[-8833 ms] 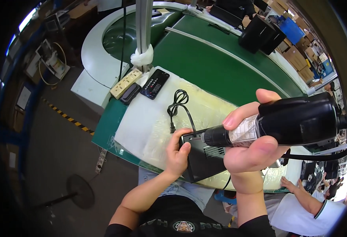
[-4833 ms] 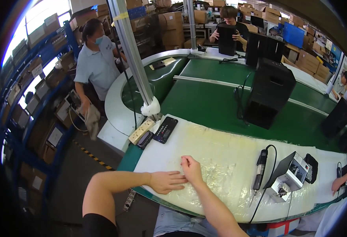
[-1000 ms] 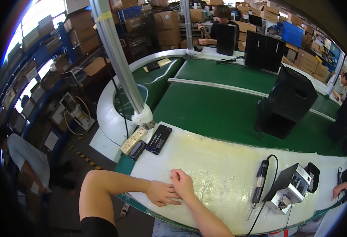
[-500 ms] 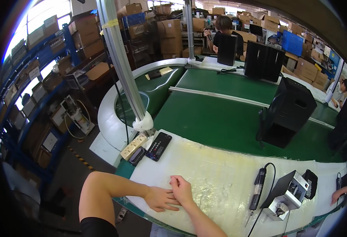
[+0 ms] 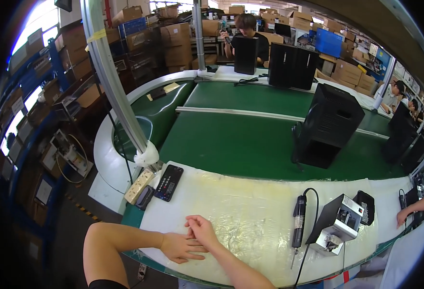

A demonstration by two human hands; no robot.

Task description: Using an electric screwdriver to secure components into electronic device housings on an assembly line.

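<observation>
My left hand lies palm down on the white sheet-covered worktop, its fingers spread and nothing in them. Against its thumb side, my right hand rests with the fingers curled in a loose fist, and no object shows in it. Beyond the hands lies a black phone with a lit screen. Off to the right, an electric screwdriver lies with its bit toward me and a cord at its far end. Beside it stands a small black and silver screw feeder, apart from both hands.
A cream power strip and a dark grey object lie by the metal post. Past the worktop runs a green conveyor carrying a tall black cabinet. A black tray and another person's hand are at right.
My view has swung to the right, so the surroundings sit farther left in the picture. Both hands stay together on the worktop in nearly the same pose.
</observation>
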